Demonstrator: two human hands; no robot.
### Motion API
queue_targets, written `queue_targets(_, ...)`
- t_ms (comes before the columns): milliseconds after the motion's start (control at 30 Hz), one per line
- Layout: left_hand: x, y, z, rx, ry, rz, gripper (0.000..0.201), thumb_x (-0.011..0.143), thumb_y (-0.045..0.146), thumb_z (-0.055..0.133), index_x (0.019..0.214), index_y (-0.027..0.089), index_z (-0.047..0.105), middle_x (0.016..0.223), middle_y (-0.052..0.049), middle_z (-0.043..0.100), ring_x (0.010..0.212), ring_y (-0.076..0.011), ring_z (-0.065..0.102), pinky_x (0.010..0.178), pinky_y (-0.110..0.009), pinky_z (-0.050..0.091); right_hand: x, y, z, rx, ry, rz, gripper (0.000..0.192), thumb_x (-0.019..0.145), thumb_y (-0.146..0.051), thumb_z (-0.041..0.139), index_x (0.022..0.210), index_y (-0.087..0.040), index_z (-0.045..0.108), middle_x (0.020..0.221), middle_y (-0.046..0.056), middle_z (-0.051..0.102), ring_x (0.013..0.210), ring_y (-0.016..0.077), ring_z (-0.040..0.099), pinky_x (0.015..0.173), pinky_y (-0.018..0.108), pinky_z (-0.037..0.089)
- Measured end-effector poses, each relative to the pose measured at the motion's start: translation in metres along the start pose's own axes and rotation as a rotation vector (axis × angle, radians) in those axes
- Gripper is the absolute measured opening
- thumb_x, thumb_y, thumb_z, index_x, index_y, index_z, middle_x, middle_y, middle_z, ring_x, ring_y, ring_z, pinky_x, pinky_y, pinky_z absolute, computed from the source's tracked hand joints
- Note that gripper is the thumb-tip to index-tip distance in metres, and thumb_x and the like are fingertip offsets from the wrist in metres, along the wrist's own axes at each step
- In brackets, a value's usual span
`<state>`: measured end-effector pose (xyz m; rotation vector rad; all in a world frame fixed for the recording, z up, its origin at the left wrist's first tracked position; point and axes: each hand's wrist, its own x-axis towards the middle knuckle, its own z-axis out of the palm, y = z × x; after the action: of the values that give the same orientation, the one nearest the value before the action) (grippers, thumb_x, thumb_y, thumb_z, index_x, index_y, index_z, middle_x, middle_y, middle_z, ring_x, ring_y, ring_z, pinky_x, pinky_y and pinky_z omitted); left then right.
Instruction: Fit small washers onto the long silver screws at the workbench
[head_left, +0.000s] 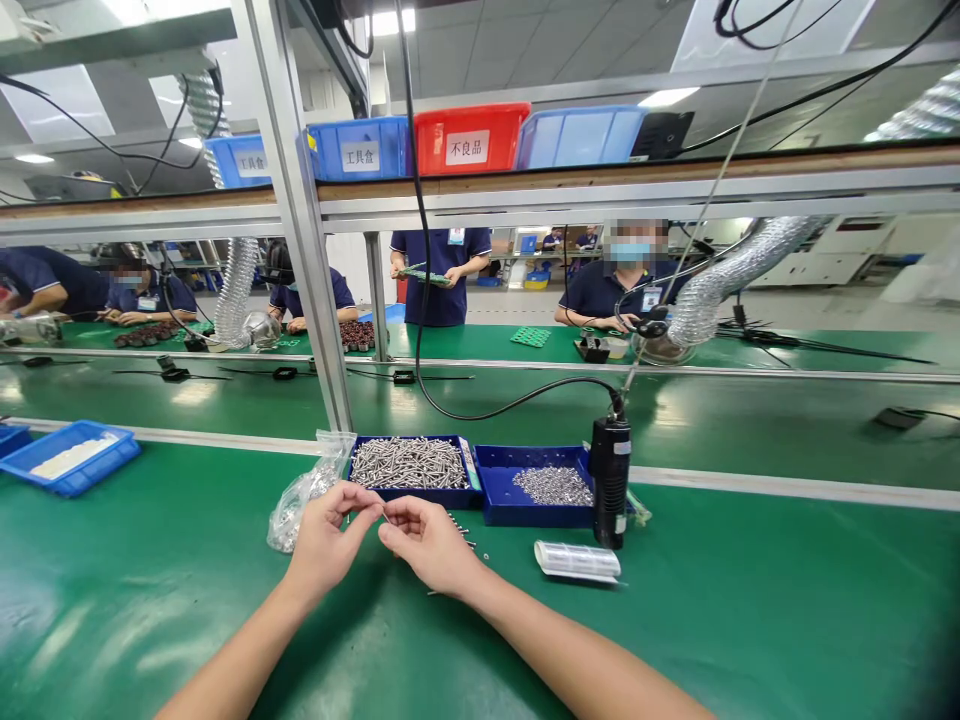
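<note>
Beneath a metal shelf (pixel 525 205), a green desk (pixel 135 600) spreads wide, with co-workers (pixel 450 300) beyond it. At the far left, a blue tray (pixel 79 482) holds something pale. Next comes a see-through bag (pixel 287 522), just beside the left hand (pixel 334 535). That hand's thumb and forefinger meet the fingertips of the right hand (pixel 426 545), and both seem to pinch a thin piece (pixel 385 516) in front of the box of screws (pixel 450 497); it is too small to identify. A light pinch, steady wrists and a low position over the desk would suit it, so that a slip lands close by. Loose screws (pixel 471 545) lie beside the right hand, whose knuckles should not sweep them. Further right are a box of small metal parts (pixel 532 516), an upright black tool (pixel 611 480) on a cable (pixel 517 402), and a rolled sheet (pixel 577 560).

For movement, the bag crowds the left elbow's side, the box walls limit reaching forward, and the tool narrows the way right. Open room lies towards the person and past the rolled sheet. A pale strip (pixel 787 487) borders the desk's far side; its near edge is out of view.
</note>
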<state>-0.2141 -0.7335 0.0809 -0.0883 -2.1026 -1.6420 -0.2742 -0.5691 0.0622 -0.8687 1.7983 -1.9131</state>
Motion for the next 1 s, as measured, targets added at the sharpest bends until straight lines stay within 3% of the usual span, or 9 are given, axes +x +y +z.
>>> queue_targets(133,0.001,0.001,-0.002,0.016,0.038,-0.026,0.013,0.082,0.03,0.076,0.088,0.02,0.068,0.088,-0.008,0.076,0.084,-0.024,0.073,0.08,-0.032,0.055,-0.003,0.003,-0.007,-0.426,0.061,-0.079,0.022,0.095,-0.034,0.057,0.086,-0.018,0.069,0.08,0.001,0.066,0.071,0.0158,0.058,0.065,0.027,0.045)
queue_targets(267,0.014,0.0,-0.019,-0.013,0.271,-0.07,0.026,0.077,0.035,0.081,0.095,0.02,0.069,0.092,-0.009,0.078,0.086,-0.0235,0.073,0.081,-0.03,0.055,-0.006,0.016,-0.017,-1.103,0.058,-0.27,0.015,0.094,-0.02,0.055,0.091,-0.018,0.069,0.093,0.008,0.063,0.085,0.021,0.058,0.074,0.032,0.047)
queue_targets(333,0.02,-0.002,-0.029,-0.067,0.352,-0.11,0.034,0.074,0.036,0.084,0.098,0.019,0.068,0.093,-0.01,0.078,0.088,-0.0234,0.073,0.082,-0.03,0.056,-0.006,0.019,-0.016,-1.284,0.045,-0.295,0.013,0.093,-0.015,0.055,0.094,-0.017,0.067,0.096,0.01,0.06,0.087,0.0229,0.057,0.073,0.033,0.047)
queue_targets(467,0.026,-0.009,-0.037,-0.15,0.353,-0.171,0.044,0.07,0.04,0.087,0.102,0.015,0.068,0.094,-0.012,0.078,0.087,-0.0238,0.074,0.082,-0.031,0.057,0.004,0.014,0.013,-1.37,-0.021,-0.334,0.015,0.097,-0.023,0.051,0.101,-0.017,0.064,0.099,0.01,0.06,0.086,0.0234,0.06,0.07,0.033,0.049)
queue_targets(633,0.026,-0.014,-0.034,-0.22,0.298,-0.228,0.053,0.067,0.041,0.088,0.106,0.012,0.068,0.097,-0.015,0.079,0.084,-0.0229,0.074,0.083,-0.033,0.058,0.028,0.016,0.057,-1.432,-0.09,-0.33,0.03,0.096,-0.033,0.055,0.112,-0.01,0.065,0.103,0.015,0.063,0.085,0.0288,0.064,0.065,0.037,0.052)
queue_targets(767,0.026,-0.013,-0.031,-0.25,0.282,-0.258,0.053,0.066,0.041,0.089,0.105,0.012,0.068,0.094,-0.014,0.079,0.082,-0.0221,0.075,0.081,-0.032,0.058,0.027,0.022,0.054,-1.426,-0.096,-0.295,0.024,0.093,-0.031,0.06,0.09,-0.011,0.072,0.092,0.014,0.066,0.08,0.0278,0.067,0.068,0.037,0.054)
queue_targets(833,0.026,-0.012,-0.031,-0.258,0.287,-0.269,0.053,0.064,0.04,0.09,0.104,0.012,0.068,0.089,-0.012,0.079,0.079,-0.0217,0.075,0.078,-0.03,0.058,0.021,0.022,0.049,-1.421,-0.104,-0.278,0.025,0.093,-0.034,0.061,0.088,-0.012,0.072,0.089,0.014,0.066,0.08,0.028,0.068,0.07,0.037,0.055)
queue_targets(900,0.026,-0.011,-0.032,-0.262,0.31,-0.269,0.053,0.063,0.039,0.091,0.103,0.013,0.068,0.086,-0.011,0.079,0.078,-0.0214,0.075,0.076,-0.029,0.057,0.019,0.02,0.048,-1.415,-0.112,-0.268,0.026,0.095,-0.036,0.058,0.096,-0.012,0.07,0.092,0.014,0.066,0.083,0.0286,0.068,0.071,0.038,0.056)
queue_targets(1000,0.029,-0.01,-0.039,-0.264,0.367,-0.252,0.054,0.064,0.04,0.09,0.105,0.014,0.066,0.088,-0.01,0.079,0.08,-0.0211,0.075,0.077,-0.029,0.057,0.03,0.018,0.065,-1.413,-0.148,-0.256,0.031,0.094,-0.028,0.057,0.119,-0.01,0.062,0.104,0.017,0.065,0.085,0.0288,0.069,0.071,0.039,0.058)
